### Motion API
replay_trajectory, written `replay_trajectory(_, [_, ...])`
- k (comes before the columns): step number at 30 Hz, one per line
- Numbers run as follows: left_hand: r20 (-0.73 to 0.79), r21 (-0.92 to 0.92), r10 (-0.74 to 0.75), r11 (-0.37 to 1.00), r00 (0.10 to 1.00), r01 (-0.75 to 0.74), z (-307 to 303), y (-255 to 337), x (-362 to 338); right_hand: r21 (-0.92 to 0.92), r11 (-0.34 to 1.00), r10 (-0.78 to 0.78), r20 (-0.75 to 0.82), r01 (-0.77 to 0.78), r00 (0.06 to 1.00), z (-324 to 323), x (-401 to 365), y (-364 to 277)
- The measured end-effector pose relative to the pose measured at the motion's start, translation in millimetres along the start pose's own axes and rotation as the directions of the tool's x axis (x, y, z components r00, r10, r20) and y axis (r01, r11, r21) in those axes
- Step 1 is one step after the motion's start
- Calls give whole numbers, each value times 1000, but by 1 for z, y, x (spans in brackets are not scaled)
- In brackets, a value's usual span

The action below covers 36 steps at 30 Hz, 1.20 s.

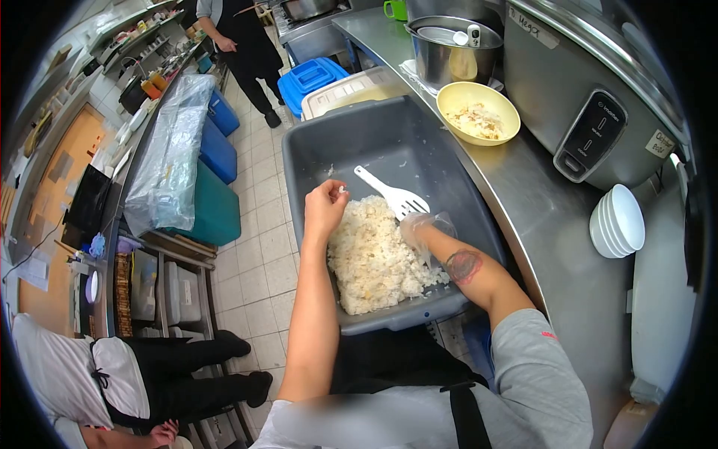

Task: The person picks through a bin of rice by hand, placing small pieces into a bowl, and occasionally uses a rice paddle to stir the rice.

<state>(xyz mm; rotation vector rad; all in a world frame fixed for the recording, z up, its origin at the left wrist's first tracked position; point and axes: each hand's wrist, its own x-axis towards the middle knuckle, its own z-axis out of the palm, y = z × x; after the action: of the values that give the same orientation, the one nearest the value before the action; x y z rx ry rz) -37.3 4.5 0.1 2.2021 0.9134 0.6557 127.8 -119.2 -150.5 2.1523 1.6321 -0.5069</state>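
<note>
A grey plastic tub (299, 153) holds a large mound of cooked rice (370, 258) at its near end. My left hand (326, 208), bare, is above the mound's left side, with thumb and fingers pinched on a small white bit that looks like rice. My right hand (425, 227) is at the right side of the mound, in a loose clear plastic glove; its fingers are hard to make out. Just beyond it, a white slotted rice paddle (393, 193) lies with its blade by the rice and its handle pointing away to the left.
On the steel counter (550, 239) at right are a yellow bowl (479, 133) with rice scraps, a metal pot (456, 56), a large rice cooker (591, 90) and stacked white bowls (617, 222). Lidded bins (310, 75) stand beyond the tub. Two other people stand at left and back.
</note>
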Motion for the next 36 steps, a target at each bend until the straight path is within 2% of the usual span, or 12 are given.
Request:
replay_trajectory(3, [2, -14, -10, 1000, 1000, 10, 0, 0, 0, -115, 974, -195, 15, 195, 981, -18, -15, 13])
replay_trajectory(6, [17, -33, -25, 999, 1000, 26, -2, 0, 0, 385, 918, -211, 287, 90, 934, -44, 3, 38])
replay_trajectory(7, [21, -36, -22, 999, 1000, 23, -2, 1, 0, 716, 686, -195, 13, 127, 981, -62, -29, 48])
replay_trajectory(9, [29, -37, -1, 999, 1000, 2, -1, 4, 0, 888, 347, -303, -198, 301, 932, -64, -32, 54])
replay_trajectory(11, [41, -32, 33, 999, 999, -31, 1, 2, 0, 923, 34, -313, -354, 382, 882, -87, -52, 50])
replay_trajectory(18, [91, -96, 133, 988, 987, -125, 8, -7, -1, 832, 31, -36, -553, 554, 833, -112, -68, 32])
replay_trajectory(22, [344, -331, -108, 916, 933, 228, 6, 1, -1, 790, -36, 128, -604, 612, 786, -104, -53, 22])
replay_trajectory(25, [405, -496, -96, 812, 909, 307, 9, 3, -3, 805, -21, 261, -568, 593, 781, -109, -59, 14])
replay_trajectory(26, [400, -505, -99, 806, 911, 309, 10, 4, -3, 816, -15, 301, -547, 578, 781, -114, -66, 10])
replay_trajectory(29, [376, -524, -111, 793, 920, 310, 14, 7, -4, 792, 191, 396, -603, 580, 693, -117, -71, 4])
replay_trajectory(32, [308, -531, -132, 798, 942, 285, 15, 9, -3, 742, 240, 367, -666, 626, 649, -117, -72, -4])
replay_trajectory(36, [221, -546, -146, 801, 964, 246, 14, 5, -2, 719, 139, 316, -684, 681, 657, -117, -74, -10])
